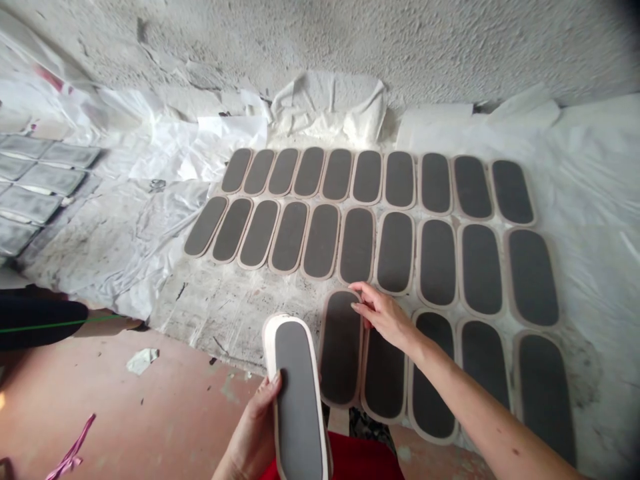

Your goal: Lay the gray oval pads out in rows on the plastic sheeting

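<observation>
Flat elongated oval pads with dark grey centres and pale rims lie in rows on a sheet-covered surface. My left hand (pixel 257 413) is closed round a stack of these oval pads (pixel 300 400), held tilted in front of me with the thumb at its left edge. My right hand (pixel 380 310) reaches over the front row, its thumb and index finger at the upper right corner of the leftmost oval pad (pixel 341 353) there. That pad lies flat beside its neighbour (pixel 384 377). My right forearm covers parts of other front-row pads.
Behind the rows, crumpled white plastic sheeting (pixel 325 107) meets a rough grey wall (pixel 350 40). More grey panels (pixel 37 177) lie at the far left. A dark limb-like shape (pixel 40 317) juts in below them. A pink ribbon (pixel 75 450) lies on the reddish floor (pixel 190 413).
</observation>
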`<state>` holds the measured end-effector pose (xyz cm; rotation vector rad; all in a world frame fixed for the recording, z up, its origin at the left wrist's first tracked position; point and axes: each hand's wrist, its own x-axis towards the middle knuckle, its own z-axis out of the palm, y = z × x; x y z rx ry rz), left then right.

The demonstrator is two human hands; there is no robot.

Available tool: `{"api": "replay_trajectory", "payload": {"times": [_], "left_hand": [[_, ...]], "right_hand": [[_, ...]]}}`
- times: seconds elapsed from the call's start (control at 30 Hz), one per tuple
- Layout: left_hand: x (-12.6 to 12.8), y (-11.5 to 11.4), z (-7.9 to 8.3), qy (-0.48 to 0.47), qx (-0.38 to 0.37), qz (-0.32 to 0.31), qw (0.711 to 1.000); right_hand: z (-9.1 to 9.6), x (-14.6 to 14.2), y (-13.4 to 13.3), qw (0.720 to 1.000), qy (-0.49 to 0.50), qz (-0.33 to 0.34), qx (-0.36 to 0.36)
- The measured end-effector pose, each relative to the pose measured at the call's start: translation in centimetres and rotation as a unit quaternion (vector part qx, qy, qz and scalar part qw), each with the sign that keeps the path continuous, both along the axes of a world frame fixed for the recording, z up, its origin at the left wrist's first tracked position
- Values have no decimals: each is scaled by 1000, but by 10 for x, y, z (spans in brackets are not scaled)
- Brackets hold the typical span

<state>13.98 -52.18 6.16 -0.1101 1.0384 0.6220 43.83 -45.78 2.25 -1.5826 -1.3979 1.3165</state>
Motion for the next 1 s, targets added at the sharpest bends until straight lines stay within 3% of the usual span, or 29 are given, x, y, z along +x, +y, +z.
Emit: {"api": "replay_trajectory", "payload": {"times": [0.13,0.27,0.67,1.0], "left_hand": [[21,-9,0,56,4,-50,997],[32,-9,6,73,-1,-54,996],[33,-10,4,80,-13,-80,994],[34,-8,0,46,-54,-56,996]], "right_hand": [[6,0,-1,997,-66,-13,22],[8,-3,-4,995,-94,-18,39],[6,-5,-8,989,-130,-11,72],[1,-14,-7,973,-207,-34,99]]}}
